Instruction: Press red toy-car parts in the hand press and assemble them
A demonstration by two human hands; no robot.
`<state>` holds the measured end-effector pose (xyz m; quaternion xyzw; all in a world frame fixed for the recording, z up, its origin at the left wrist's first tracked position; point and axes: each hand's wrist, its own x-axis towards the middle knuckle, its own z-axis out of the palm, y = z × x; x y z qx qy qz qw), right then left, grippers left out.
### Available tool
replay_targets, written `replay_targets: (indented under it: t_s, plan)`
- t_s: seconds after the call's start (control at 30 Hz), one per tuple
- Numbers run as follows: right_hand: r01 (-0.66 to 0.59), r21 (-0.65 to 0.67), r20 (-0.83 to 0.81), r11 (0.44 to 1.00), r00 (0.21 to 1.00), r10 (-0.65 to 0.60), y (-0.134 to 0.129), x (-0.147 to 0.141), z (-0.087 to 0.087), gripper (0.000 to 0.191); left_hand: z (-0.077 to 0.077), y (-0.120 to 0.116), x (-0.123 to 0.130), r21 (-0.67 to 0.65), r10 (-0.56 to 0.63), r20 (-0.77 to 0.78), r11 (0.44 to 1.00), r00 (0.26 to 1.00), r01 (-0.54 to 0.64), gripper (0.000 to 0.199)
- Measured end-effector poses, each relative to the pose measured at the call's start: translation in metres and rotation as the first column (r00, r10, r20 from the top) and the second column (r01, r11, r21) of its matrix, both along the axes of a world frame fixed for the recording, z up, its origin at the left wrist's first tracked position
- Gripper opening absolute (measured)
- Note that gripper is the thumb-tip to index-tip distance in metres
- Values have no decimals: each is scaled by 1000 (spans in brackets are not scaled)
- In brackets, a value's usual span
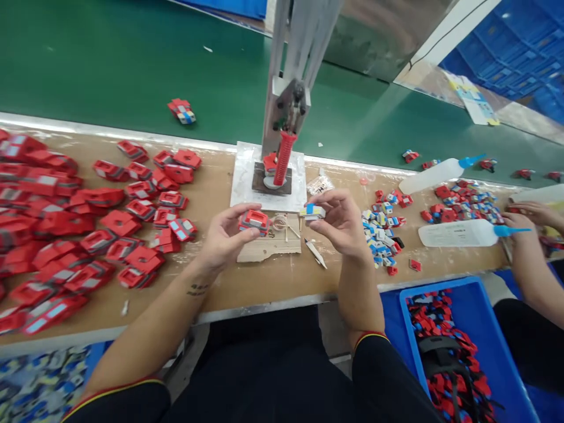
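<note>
Between thumb and fingers, my left hand grips a red and grey plastic part with an opening on top. My right hand pinches a small white and yellow part with a blue band. The two parts are apart, held over a piece of cardboard that has thin sticks on it. Just behind stands a press with a red handle on a white plate. Many red parts lie to the left, and small white, blue and red pieces lie to the right.
White bottles with blue nozzles lie at the right, near another person's hands. A green conveyor carries several parts behind the bench. A blue bin of red parts is at lower right, another container at lower left.
</note>
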<state>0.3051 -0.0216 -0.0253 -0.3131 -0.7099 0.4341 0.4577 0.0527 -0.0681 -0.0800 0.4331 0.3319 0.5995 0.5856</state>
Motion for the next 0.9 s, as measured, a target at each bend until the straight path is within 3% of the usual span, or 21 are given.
replay_targets:
  t_s: [0.1,0.37,0.5,0.6,0.77,0.9]
  plan:
    - [-99,-9,-87,995,991,98,7,-32,-2,46,5,-3,1,-11,-11,-4,1000,1000,11,52]
    - [-33,-119,-211,992,977,8,-5,-46,-26,60,-2,-3,2,53,-65,2,996,998,65,61]
    - [141,52,-157,989,979,-132,-11,-48,-26,45,-4,-3,3,42,-46,-51,998,998,48,54]
    - [203,178,-48,963,979,-197,-17,-51,-25,35,-3,-4,6,27,-57,-88,998,994,60,50]
    - [198,297,86,934,969,-232,-21,-56,-25,40,0,-7,12,-32,-117,-59,993,991,115,49]
    - [192,433,37,881,973,-230,-21,-58,-31,40,5,-10,11,-47,-121,-85,992,989,118,47]
